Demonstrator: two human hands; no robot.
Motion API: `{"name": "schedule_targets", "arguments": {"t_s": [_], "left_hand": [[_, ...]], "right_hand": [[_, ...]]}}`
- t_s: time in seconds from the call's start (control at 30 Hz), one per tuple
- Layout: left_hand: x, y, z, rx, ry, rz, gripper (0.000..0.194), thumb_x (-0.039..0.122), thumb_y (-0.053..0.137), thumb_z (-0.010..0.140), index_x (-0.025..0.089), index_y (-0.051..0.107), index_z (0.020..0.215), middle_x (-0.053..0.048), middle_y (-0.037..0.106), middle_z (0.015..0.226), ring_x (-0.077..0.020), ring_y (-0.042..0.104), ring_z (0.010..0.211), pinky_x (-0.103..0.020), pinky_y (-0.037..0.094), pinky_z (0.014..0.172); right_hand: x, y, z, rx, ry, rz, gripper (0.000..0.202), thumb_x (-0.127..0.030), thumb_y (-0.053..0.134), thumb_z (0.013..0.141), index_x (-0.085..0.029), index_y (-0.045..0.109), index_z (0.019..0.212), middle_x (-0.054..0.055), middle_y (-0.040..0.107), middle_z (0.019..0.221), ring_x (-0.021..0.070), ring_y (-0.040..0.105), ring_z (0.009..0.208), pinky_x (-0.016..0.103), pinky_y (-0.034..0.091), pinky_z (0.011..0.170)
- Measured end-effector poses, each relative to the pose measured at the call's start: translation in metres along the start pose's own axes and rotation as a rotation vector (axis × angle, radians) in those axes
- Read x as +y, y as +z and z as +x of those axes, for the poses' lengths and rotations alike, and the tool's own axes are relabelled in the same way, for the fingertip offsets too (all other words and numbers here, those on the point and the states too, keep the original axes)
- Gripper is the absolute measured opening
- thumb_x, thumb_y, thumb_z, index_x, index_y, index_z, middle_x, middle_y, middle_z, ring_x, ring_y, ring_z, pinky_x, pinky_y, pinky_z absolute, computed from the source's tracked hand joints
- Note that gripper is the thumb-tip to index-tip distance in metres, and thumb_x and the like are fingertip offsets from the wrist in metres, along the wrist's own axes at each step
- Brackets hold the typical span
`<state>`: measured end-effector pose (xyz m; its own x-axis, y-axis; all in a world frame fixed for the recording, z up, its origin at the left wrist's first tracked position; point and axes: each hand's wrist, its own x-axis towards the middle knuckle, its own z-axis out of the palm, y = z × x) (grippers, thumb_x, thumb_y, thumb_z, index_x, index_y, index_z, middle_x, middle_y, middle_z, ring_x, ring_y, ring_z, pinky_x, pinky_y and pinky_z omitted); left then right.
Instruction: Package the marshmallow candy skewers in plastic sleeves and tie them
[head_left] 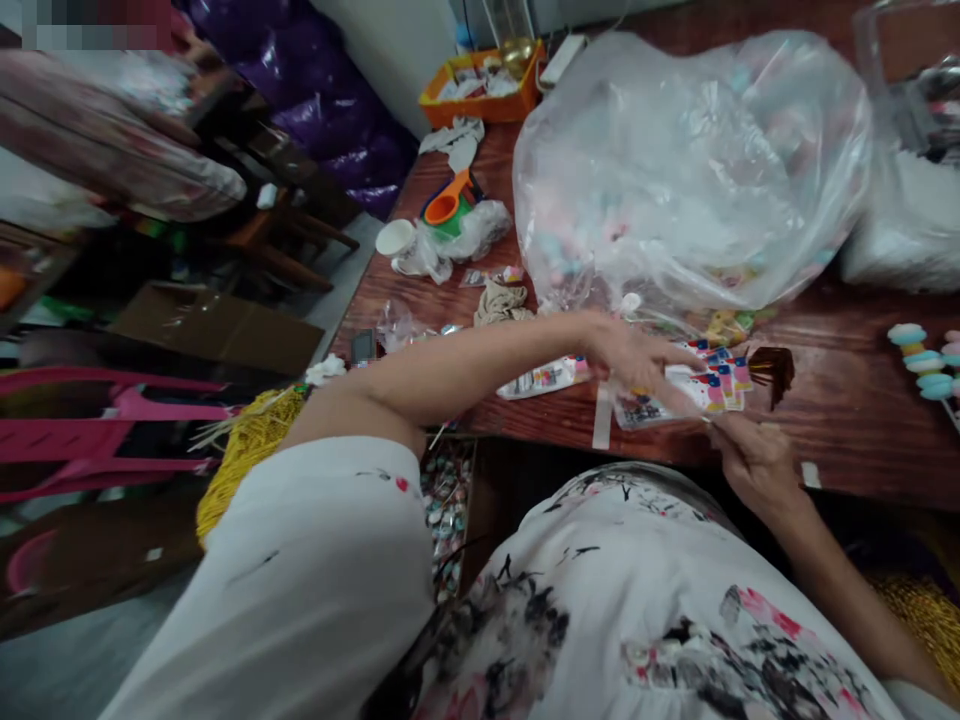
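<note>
My left hand [630, 355] reaches over printed plastic packets [720, 378] near the table's front edge. Its fingers are apart and stretched to the right, slightly blurred, over a clear bag [645, 412]. Just right of it is my right hand [757, 455], its fingers pinched together at the tips of my left fingers. Whatever lies in that pinch is too small and blurred to name. Another printed packet [544, 378] lies flat under my left forearm. A bundle of shiny brown ties [772, 372] sits beyond the right hand.
A big clear bag of pastel pieces [675, 170] fills the table's back. An orange basket [484, 85], an orange scoop [444, 207] and a white cup [395, 237] stand left. Pastel beaded sticks [926, 365] lie right. A pink chair [112, 430] and a person [112, 130] are left.
</note>
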<state>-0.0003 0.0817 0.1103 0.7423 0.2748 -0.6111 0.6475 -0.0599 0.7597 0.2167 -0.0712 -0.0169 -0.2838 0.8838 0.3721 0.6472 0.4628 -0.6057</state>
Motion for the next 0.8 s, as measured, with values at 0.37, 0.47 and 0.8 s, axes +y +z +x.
{"name": "schedule_targets", "arguments": {"t_s": [0.37, 0.47, 0.8], "left_hand": [[-0.039, -0.035, -0.039, 0.611, 0.606, -0.948, 0.085, 0.081, 0.055, 0.070, 0.010, 0.059, 0.116, -0.015, 0.072, 0.093, -0.0297, 0.068, 0.100, -0.045, 0.053, 0.086], [-0.034, 0.004, -0.012, 0.542, 0.763, -1.035, 0.091, 0.068, 0.083, 0.046, 0.019, 0.059, 0.119, -0.013, 0.070, 0.107, -0.0343, 0.063, 0.117, -0.043, 0.053, 0.090], [-0.026, 0.019, -0.003, 0.666, 0.759, -1.170, 0.040, 0.053, 0.067, 0.081, 0.019, 0.051, 0.069, 0.006, 0.041, 0.058, -0.0117, 0.059, 0.058, -0.041, 0.055, 0.087]], "right_hand": [[-0.003, 0.026, 0.024, 0.077, 0.503, 1.037, 0.021, -0.040, 0.062, 0.088, -0.021, 0.069, 0.087, -0.003, 0.051, 0.056, 0.0106, 0.043, 0.050, 0.026, 0.030, 0.050], [-0.013, 0.031, 0.030, 0.005, 0.528, 1.128, 0.021, -0.041, 0.067, 0.084, -0.020, 0.069, 0.082, -0.003, 0.052, 0.055, 0.0087, 0.041, 0.046, 0.025, 0.028, 0.048], [-0.035, 0.036, 0.032, 0.218, 0.363, 0.606, 0.019, -0.035, 0.061, 0.089, -0.021, 0.073, 0.086, -0.002, 0.058, 0.057, 0.0131, 0.052, 0.052, 0.027, 0.043, 0.053]]}}
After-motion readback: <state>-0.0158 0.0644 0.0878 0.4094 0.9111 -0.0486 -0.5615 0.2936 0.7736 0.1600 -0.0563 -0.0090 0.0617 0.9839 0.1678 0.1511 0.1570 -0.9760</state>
